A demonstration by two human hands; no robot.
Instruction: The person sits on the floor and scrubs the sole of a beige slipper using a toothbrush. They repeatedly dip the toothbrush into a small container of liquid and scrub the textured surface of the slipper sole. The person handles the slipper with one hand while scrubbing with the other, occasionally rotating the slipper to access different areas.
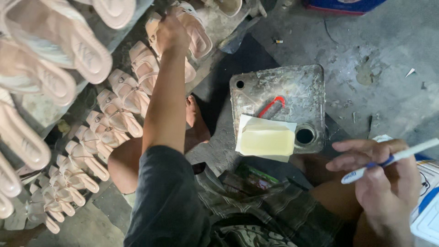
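The left hand (pixel 170 33) reaches far out and grips a pink sandal (pixel 194 28) at the top of a long row of sandals (pixel 107 123). The right hand (pixel 384 180) holds a white pen (pixel 388 160) near a grimy metal can (pixel 279 98) with paper (pixel 267 137) on it.

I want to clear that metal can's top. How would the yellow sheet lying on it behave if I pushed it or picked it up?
The yellow sheet looks thin and flat, so it is probably light and floppy. It rests loose on white paper atop the metal can, so a push would likely slide both. Its edge lies beside the can's open hole, where a corner might droop in.
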